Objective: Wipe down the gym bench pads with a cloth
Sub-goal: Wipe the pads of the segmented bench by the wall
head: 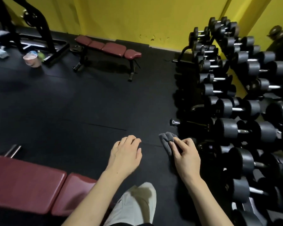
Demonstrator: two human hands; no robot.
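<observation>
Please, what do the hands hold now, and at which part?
The right hand pinches a grey cloth at its near end, the rest bunched ahead of the fingers. The left hand holds nothing.

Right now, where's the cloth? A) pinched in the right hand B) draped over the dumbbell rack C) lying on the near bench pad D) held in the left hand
A: the grey cloth is pinched in the fingers of the right hand, out over the floor; the left hand holds nothing, with its fingers loosely curled.
</observation>
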